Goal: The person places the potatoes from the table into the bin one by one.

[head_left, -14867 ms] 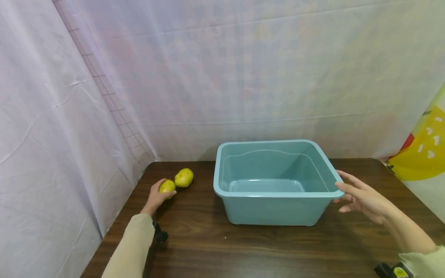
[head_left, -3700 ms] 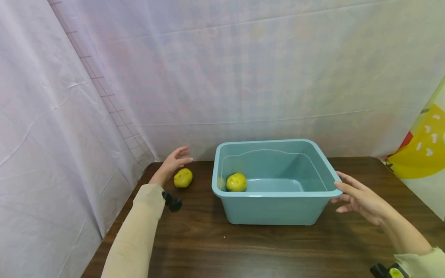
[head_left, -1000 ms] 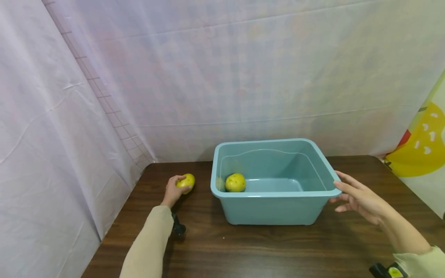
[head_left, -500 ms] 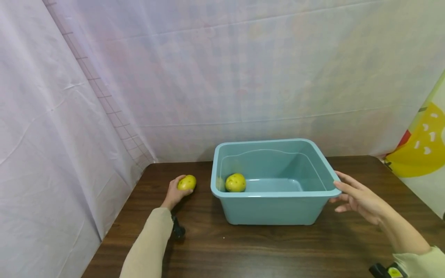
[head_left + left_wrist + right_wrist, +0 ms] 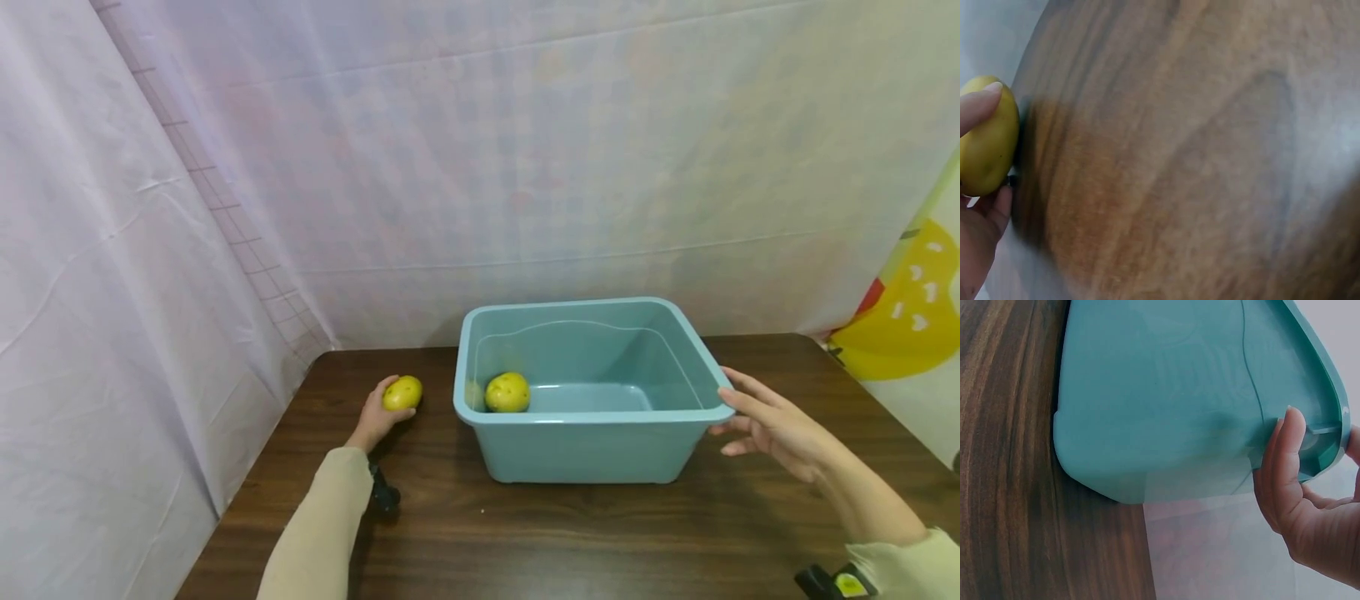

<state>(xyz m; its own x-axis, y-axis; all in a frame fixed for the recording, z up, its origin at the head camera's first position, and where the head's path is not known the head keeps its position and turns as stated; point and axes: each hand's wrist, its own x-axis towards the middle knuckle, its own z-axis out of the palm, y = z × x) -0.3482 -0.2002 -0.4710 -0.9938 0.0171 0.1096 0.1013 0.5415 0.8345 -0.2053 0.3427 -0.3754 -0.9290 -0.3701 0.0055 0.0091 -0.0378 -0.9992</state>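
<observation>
My left hand [image 5: 377, 413] holds a yellow potato [image 5: 402, 392] with small dimples at the table's far left, thumb on one side and fingers on the other. In the left wrist view the thumb presses across the potato [image 5: 986, 147] and fingertips show under its lower end. A second yellow potato [image 5: 507, 392] lies in the left end of the blue-green plastic tub [image 5: 585, 450]. At the tub's right end, my right hand [image 5: 776, 429] grips the rim, thumb on top. The right wrist view shows its fingers [image 5: 1286, 456] beneath the rim, against the outer wall.
The dark wood table [image 5: 450, 533] meets a pale curtain [image 5: 525, 167] along its back edge and another hanging at the left. A yellow printed cloth [image 5: 900, 317] hangs at the right. Tabletop lies between the left hand and the tub.
Both potatoes lay on the table at first; one is now in the tub. The left hand has come down from above the other and taken hold of it. The right hand stays on the rim.
</observation>
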